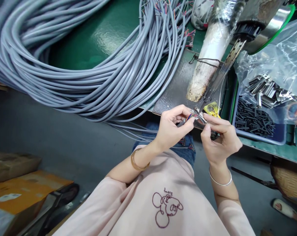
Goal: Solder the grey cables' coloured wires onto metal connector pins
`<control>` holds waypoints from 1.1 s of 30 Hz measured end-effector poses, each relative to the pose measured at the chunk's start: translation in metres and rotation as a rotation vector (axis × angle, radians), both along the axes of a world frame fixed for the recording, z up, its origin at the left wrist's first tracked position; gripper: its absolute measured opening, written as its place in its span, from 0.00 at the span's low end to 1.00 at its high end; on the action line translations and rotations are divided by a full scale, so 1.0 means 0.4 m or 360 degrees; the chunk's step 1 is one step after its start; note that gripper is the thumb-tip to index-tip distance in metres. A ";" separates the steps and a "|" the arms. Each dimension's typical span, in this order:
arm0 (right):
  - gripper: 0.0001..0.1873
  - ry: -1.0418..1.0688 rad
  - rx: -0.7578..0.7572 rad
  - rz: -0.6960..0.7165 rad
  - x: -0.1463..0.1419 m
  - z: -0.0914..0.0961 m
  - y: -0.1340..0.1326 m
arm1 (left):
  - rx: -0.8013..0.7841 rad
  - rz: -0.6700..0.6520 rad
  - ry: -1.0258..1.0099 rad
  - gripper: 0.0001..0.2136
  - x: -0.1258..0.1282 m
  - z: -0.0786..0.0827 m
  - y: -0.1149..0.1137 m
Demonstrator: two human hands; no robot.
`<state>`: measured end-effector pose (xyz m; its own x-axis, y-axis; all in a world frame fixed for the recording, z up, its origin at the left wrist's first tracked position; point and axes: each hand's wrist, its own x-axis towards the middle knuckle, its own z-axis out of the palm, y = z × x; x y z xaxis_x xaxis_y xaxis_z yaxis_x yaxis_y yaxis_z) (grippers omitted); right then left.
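Observation:
My left hand (171, 127) is closed, its fingertips pinching the end of a grey cable from which thin coloured wires (192, 116) fan out. The wires meet a small metal multi-pin connector (200, 116). On the other side, my right hand (219, 139) pinches the connector's end between thumb and fingers. Just above, the narrow tip of what looks like a fixed soldering iron (221, 73) comes down to the connector; whether it touches is hard to see. Right behind my right fingers lies a yellow piece of packaging (212, 108).
A thick bundle of grey cables (101, 82) sweeps across the green table (89, 49). A whitish wrapped tube (205, 65) slants beside the iron. At right, a blue tray (261, 137) holds black sleeves (254, 119) and metal connectors (267, 90). Cardboard boxes (28, 190) stand lower left.

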<state>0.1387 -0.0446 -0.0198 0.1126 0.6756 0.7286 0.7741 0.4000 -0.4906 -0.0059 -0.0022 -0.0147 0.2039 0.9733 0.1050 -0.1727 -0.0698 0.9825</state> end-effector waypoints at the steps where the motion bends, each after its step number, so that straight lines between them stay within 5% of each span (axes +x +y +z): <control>1: 0.10 0.0003 0.0013 0.0011 -0.001 -0.001 0.001 | -0.0007 0.0002 0.0001 0.07 0.000 0.000 0.000; 24: 0.10 -0.0048 0.0089 -0.0017 -0.012 0.017 0.016 | 0.0021 0.0064 0.0022 0.07 -0.004 0.027 0.008; 33: 0.10 -0.0202 0.0095 -0.0004 -0.005 0.012 0.006 | -0.0171 -0.0060 -0.0024 0.07 -0.009 0.020 0.011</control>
<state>0.1368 -0.0422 -0.0149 0.0188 0.6306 0.7759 0.8294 0.4235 -0.3643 -0.0097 0.0021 -0.0066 0.2399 0.9708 0.0039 -0.1882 0.0426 0.9812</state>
